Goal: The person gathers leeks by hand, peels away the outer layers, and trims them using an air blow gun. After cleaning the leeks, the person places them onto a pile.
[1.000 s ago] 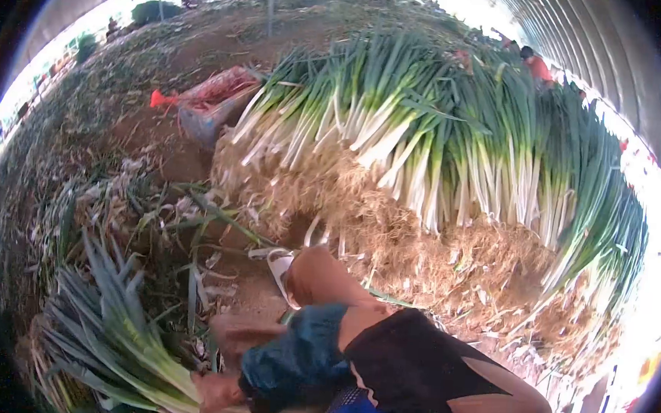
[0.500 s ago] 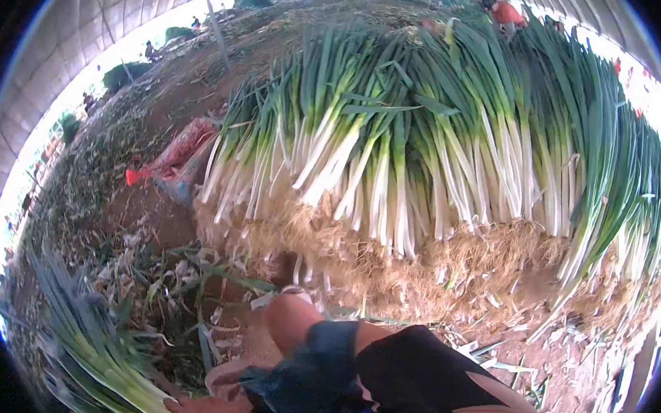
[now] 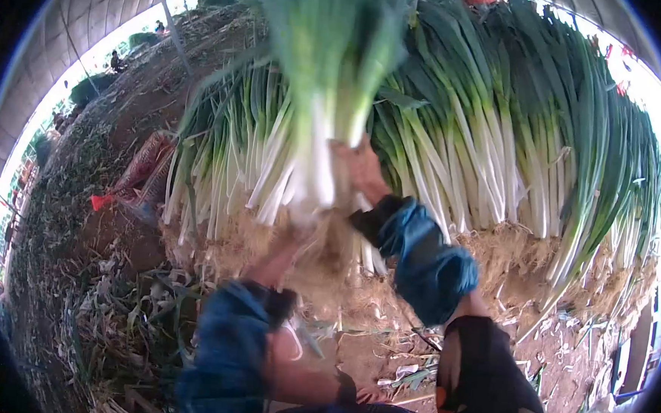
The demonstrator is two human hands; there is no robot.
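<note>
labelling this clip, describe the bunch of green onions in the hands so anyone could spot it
A stack of green onions fills the upper frame. Before its left half, the right hand grips one bunch, left hand at its roots. Only it is hand-held and blurred.

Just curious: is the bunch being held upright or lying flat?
Upright: the bunch has green leaves up and roots down, gripped at its white stems by the right hand, left hand beneath, blurred.

Leek bundle [image 3: 323,108]: green tops up, white stalks, rooty base, raised upright.
</note>
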